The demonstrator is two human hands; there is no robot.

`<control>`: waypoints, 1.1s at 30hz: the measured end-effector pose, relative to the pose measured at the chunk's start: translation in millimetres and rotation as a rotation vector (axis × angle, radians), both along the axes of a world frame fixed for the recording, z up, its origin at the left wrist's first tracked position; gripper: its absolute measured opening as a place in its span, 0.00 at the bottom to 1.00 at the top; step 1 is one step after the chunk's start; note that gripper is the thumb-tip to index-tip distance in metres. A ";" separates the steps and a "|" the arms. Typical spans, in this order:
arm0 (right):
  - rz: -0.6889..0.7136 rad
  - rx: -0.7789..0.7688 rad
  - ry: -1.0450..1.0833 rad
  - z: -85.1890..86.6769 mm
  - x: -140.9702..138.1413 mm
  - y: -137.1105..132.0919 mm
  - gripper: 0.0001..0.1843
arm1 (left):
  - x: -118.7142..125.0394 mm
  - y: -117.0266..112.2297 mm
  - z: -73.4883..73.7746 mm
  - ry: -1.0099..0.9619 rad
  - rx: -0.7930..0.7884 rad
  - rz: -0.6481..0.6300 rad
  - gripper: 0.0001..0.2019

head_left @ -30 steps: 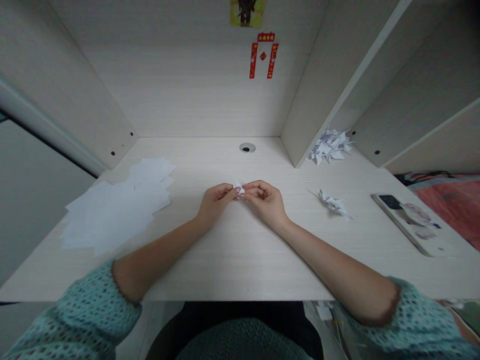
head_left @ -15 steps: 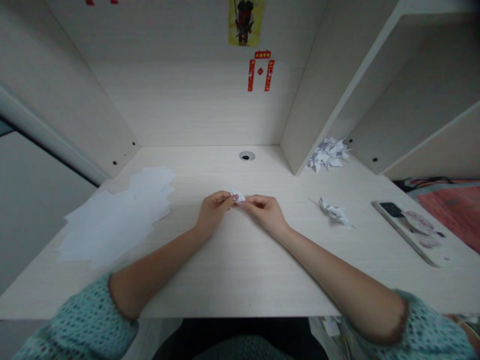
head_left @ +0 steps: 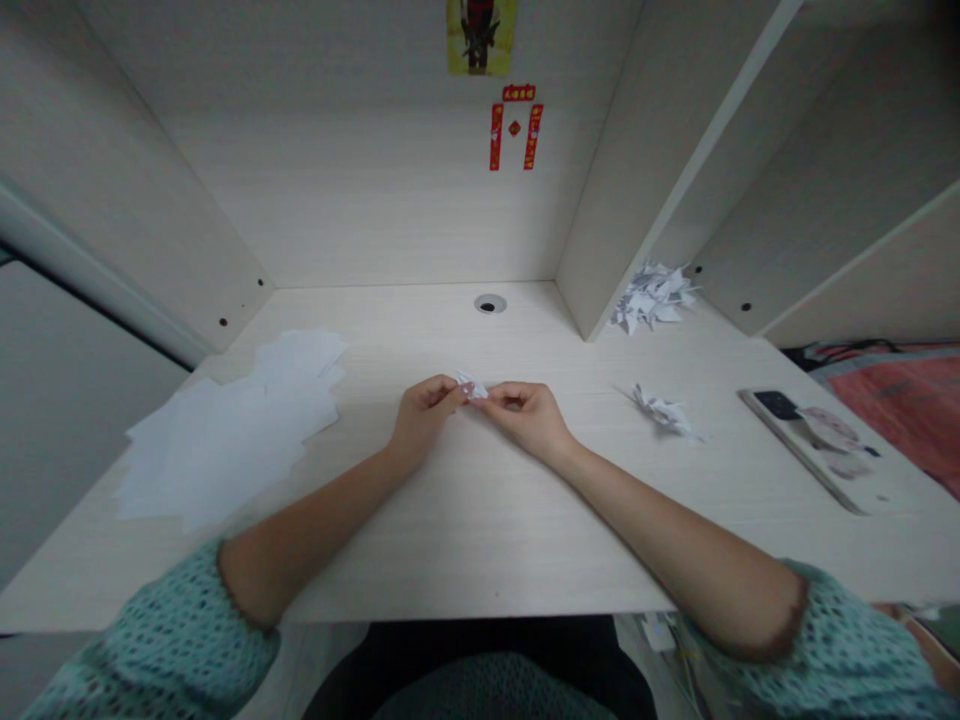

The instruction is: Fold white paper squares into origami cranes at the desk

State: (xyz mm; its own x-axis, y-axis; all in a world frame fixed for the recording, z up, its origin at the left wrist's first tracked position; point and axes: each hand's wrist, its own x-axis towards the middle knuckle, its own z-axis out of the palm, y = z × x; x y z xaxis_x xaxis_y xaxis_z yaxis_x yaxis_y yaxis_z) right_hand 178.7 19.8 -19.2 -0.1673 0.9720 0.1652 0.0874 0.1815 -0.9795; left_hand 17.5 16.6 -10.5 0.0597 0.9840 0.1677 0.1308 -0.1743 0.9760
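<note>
A small folded piece of white paper (head_left: 472,384) is pinched between my two hands, just above the middle of the desk. My left hand (head_left: 424,412) grips its left side with thumb and fingers. From the other side, my right hand (head_left: 529,415) holds its lower right edge with the fingertips. The fingers cover part of the paper, so its full shape is hidden. Several folded paper pieces (head_left: 664,410) lie in a small cluster to the right of my right hand. On the left spreads a layer of flat white paper sheets (head_left: 225,440).
A heap of folded white papers (head_left: 652,297) sits beside the upright divider (head_left: 637,180). At the right lies a phone (head_left: 814,450) in a case, near a reddish cloth (head_left: 900,400). A round cable hole (head_left: 490,304) is at the back of the desk (head_left: 450,540).
The whole view has shifted slightly, with the desk and wall appearing a little higher. Both hands keep hold of the folded paper, with only a slight change in its angle.
</note>
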 end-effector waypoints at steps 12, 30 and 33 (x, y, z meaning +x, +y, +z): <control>-0.019 -0.053 0.072 -0.4 -0.8 -1.5 0.16 | 1.5 -0.4 -1.8 -0.025 0.016 -0.021 0.14; -0.020 0.095 -0.071 1.4 1.8 -1.6 0.17 | 2.8 -1.3 0.0 0.006 -0.025 -0.072 0.14; 0.007 -0.002 -0.001 1.6 0.4 0.1 0.20 | 2.1 -0.9 1.8 0.017 0.002 -0.052 0.15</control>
State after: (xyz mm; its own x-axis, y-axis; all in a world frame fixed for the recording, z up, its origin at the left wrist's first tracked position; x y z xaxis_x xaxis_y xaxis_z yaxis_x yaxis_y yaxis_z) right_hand 179.1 19.9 -17.6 -0.1742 0.9712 0.1627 0.0875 0.1799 -0.9798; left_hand 19.5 15.6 -8.7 0.1136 0.9792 0.1683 0.1385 -0.1833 0.9733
